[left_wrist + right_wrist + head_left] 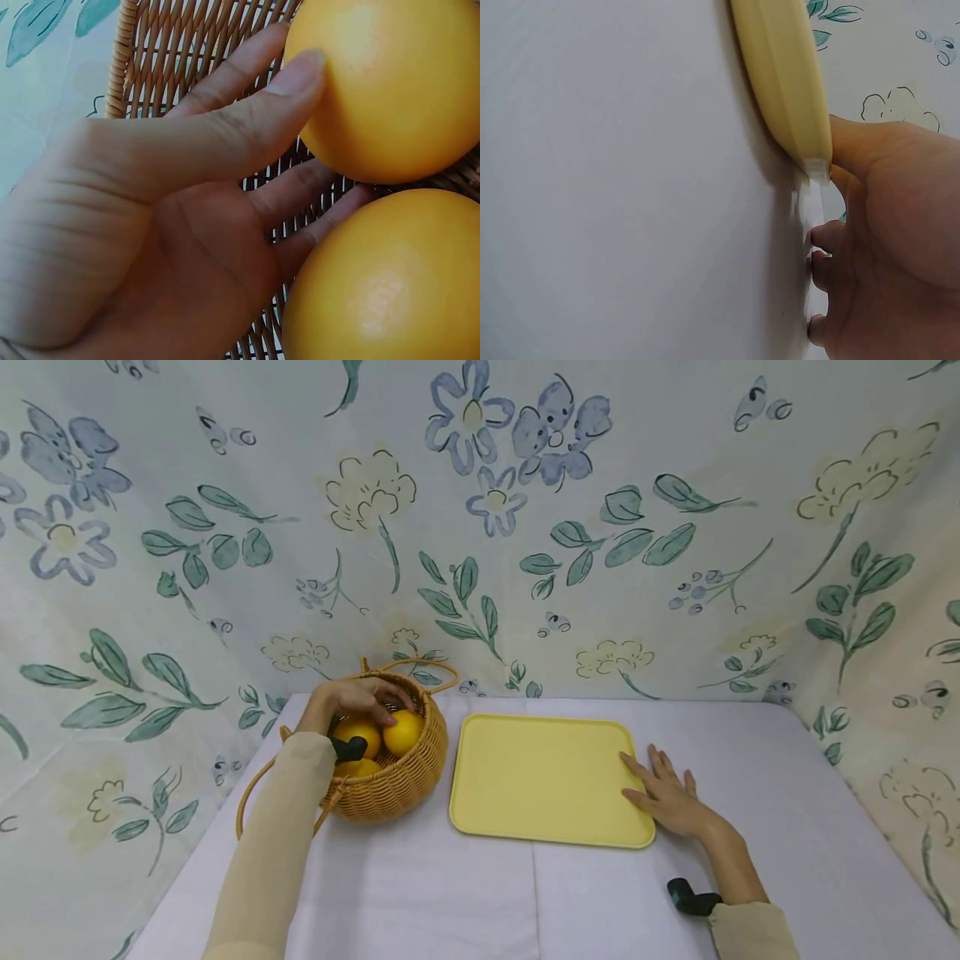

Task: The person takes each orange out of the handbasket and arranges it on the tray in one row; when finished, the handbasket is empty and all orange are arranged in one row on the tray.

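In the head view my left hand (360, 700) reaches over the rim into a round wicker basket (397, 785). There its thumb presses one side of a smooth yellow-orange orange (403, 732), and its fingers go behind the fruit. The left wrist view shows the thumb on the same orange (390, 82), with a second orange (390, 277) beside the fingers. My right hand (675, 800) lies at the right edge of a yellow tray (540, 781), fingers spread. Its thumb and a fingertip overlap the tray's rim, and the other fingertips touch the tablecloth.
Two more oranges, one at the left (356, 737) and one in front (357, 767), lie in the basket. Its wicker handles (420, 664) hang outward over the rim. A white cloth (420, 893) covers the table, and a floral curtain (480, 568) hangs behind it.
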Demonstrator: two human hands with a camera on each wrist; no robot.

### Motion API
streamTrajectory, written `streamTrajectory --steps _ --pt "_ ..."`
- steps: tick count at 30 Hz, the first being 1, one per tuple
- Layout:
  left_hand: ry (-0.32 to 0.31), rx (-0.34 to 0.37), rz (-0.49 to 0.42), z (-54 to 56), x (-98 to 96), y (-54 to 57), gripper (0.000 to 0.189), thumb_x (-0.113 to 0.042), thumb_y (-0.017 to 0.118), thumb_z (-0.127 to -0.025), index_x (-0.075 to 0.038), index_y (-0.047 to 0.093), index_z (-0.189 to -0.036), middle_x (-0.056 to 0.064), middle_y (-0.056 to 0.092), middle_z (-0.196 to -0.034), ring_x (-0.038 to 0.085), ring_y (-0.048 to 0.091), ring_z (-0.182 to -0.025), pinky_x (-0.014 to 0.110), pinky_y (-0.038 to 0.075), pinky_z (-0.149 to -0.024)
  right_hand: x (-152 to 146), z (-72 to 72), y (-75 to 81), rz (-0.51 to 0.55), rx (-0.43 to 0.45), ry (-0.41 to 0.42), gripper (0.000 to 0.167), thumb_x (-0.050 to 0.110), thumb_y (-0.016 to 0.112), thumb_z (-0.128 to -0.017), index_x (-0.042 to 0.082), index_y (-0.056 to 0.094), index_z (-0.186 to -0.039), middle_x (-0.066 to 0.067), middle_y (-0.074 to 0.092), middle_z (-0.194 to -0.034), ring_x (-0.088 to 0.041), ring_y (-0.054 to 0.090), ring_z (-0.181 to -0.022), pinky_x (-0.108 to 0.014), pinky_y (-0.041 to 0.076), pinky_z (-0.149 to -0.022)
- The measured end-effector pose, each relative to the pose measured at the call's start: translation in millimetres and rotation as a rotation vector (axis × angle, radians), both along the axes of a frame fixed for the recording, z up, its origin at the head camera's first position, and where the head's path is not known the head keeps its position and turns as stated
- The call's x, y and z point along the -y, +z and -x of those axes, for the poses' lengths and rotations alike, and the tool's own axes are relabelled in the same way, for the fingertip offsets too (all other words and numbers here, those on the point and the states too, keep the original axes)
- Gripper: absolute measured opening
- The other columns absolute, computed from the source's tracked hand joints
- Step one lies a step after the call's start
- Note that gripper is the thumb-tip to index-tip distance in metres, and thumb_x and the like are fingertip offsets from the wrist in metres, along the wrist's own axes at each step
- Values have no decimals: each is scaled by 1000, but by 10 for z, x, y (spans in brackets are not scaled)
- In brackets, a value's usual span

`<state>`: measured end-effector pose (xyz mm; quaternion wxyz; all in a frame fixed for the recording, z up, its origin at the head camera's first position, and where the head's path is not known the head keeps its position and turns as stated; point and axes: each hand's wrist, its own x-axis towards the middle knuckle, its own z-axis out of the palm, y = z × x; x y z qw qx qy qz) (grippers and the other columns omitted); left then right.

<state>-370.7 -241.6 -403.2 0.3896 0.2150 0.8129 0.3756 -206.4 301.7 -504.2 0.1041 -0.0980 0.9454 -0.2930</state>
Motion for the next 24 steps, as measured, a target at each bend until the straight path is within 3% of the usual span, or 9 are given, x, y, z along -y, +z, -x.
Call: streamTrajectory --steps 2,5,10,18,24 --pt "-25 -1 -11 7 8 -3 40 -8 65 -101 -5 59 -139 14 54 -150 26 54 -130 28 53 -98 5 2 0 -4 4 -2 74 46 55 -105 5 30 -161 -40 -5 -166 -61 -8 -152 -81 -17 -111" --pt "-62 -7 -2 13 18 3 42 -10 65 -101 -8 61 -142 14 50 -155 26 51 -135 29 52 -102 7 11 -3 -11 7 -8 74 46 55 -105 6 30 -161 -40 -5 -166 -61 -9 -152 -81 -17 -112" --pt "-99 17 14 23 17 18 42 -9 62 -101 -8 63 -143 14 50 -156 22 54 -129 29 53 -101 14 23 2 -13 14 -16 75 48 55 -104 6 30 -161 -41 -6 -165 -61 -10 -152 -81 -18 -112" --pt "-42 55 71 19 -50 19 42 -11 72 -96 -15 67 -137 9 55 -149 19 57 -118 30 55 -97 24 14 13 -17 14 -10 73 46 54 -105 6 29 -161 -41 -5 -165 -61 -9 -152 -81 -17 -112" --pt "-78 20 79 33 -42 11 38 -9 69 -97 -10 68 -135 15 57 -144 20 58 -106 28 56 -89 24 12 28 -14 8 -1 73 45 54 -105 5 30 -161 -41 -5 -165 -61 -8 -152 -82 -16 -112"
